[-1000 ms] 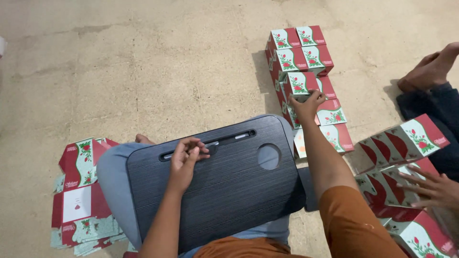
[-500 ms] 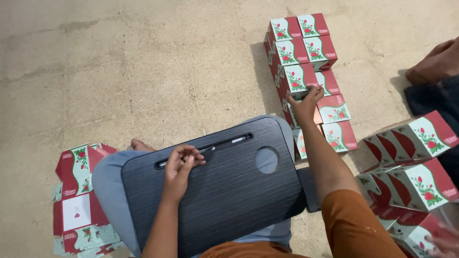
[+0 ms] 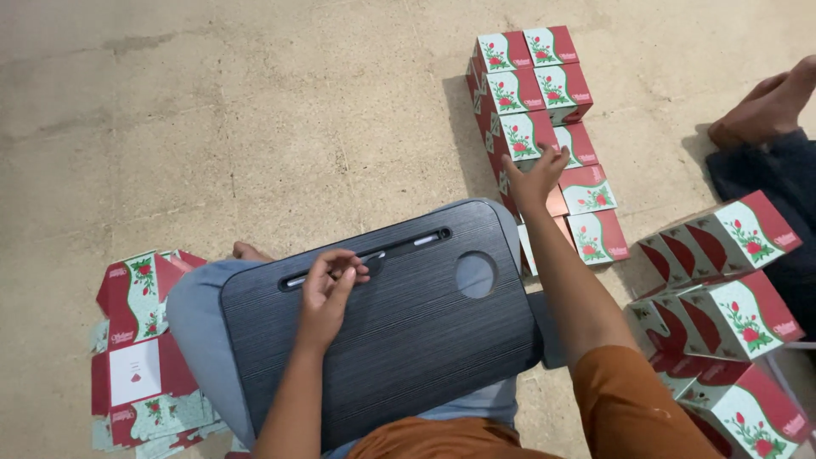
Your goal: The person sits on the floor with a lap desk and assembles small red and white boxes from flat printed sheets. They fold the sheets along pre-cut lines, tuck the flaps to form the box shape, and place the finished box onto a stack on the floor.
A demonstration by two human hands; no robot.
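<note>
A dark grey lap tray [image 3: 408,340] with a slot and a round hole lies across my lap. My left hand [image 3: 330,285] rests on it by the slot, fingers curled, and what it pinches is too small to tell. My right hand [image 3: 534,177] reaches forward to a stack of red, white and green cartons [image 3: 535,93] on the floor, fingers spread on one carton [image 3: 520,136] in the middle of the stack.
Flat unfolded cartons [image 3: 136,340] lie in a pile at my left. More folded cartons [image 3: 731,280] stand at the right. Another person's foot [image 3: 765,102] and dark trouser leg show at the far right. Bare concrete floor [image 3: 255,110] lies ahead.
My right hand has stayed on the carton stack. The other person's hand at the lower right has left the view. My left hand has barely moved on the tray.
</note>
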